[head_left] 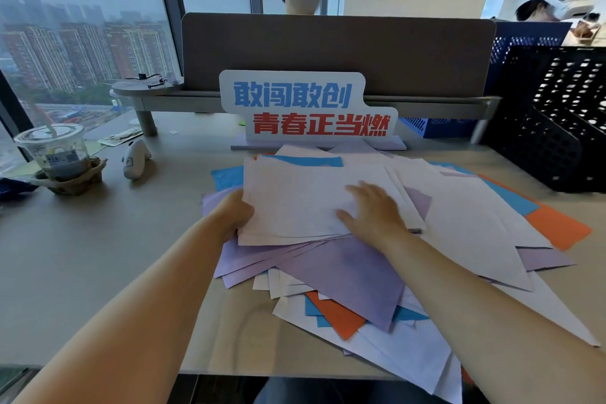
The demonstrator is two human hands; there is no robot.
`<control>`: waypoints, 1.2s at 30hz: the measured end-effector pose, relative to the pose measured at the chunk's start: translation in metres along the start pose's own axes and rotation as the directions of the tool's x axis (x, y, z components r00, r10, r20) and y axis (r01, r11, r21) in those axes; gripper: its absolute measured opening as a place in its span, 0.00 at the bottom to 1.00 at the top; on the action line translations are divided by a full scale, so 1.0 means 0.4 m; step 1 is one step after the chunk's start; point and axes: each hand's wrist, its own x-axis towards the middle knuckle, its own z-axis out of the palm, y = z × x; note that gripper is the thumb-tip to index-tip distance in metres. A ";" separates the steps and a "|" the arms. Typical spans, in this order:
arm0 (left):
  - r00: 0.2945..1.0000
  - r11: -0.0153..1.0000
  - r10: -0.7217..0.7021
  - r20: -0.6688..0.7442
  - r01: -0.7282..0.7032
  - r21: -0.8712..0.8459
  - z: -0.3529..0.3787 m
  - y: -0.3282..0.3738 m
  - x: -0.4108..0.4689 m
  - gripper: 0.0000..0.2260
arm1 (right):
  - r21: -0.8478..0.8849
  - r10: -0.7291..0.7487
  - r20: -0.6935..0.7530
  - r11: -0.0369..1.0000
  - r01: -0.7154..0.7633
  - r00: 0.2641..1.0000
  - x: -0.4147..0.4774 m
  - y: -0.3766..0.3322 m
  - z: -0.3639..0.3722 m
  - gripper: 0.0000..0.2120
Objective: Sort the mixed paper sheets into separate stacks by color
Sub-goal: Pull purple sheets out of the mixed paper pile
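Here, from the left: my left hand [234, 216] grips the left edge of the pale bundle [295, 200]. The thumb side shows, and the fingers are tucked under the sheets, out of sight. The bundle lies on top of the mixed heap in the middle of the counter [114, 239]. My right hand [373, 213] rests flat on the bundle's top sheet, grip spread and pinching nothing.

Under and around the bundle, purple sheets [344, 269], a blue sheet [226, 177] and, far right, an orange sheet [557, 226] overlap one another. I see no separate colour stack on the counter.

Step in hand, by my judgement: squaring up the pale sheets as a first stack, early in the sort. The next move calls for lifting the bundle clear without dragging the purple sheets beneath it. It then needs setting down on bare counter, perhaps to the left, short of the cup [54, 154].
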 end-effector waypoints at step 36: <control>0.925 0.833 0.097 0.368 0.127 -0.539 0.132 0.216 -0.069 0.10 | 0.934 0.782 0.002 0.222 -0.281 0.624 -0.039 0.347 -0.117 0.10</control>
